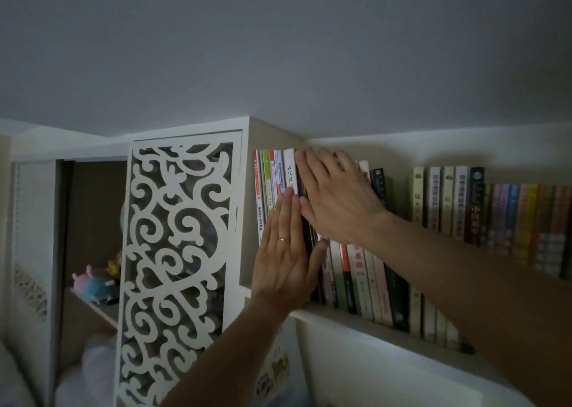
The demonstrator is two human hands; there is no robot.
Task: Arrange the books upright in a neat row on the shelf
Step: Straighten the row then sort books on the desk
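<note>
Head view: both hands flat on books (356, 270) at shelf's (356, 321) left end.
Left hand (283, 252) and right hand (335, 196), fingers straight, press spines, gripping nothing.

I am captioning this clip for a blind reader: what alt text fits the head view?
Both hands press flat against book spines at the left end of a white shelf: the left hand, wearing a ring, beside the right hand. A row of upright books runs rightward.
</note>
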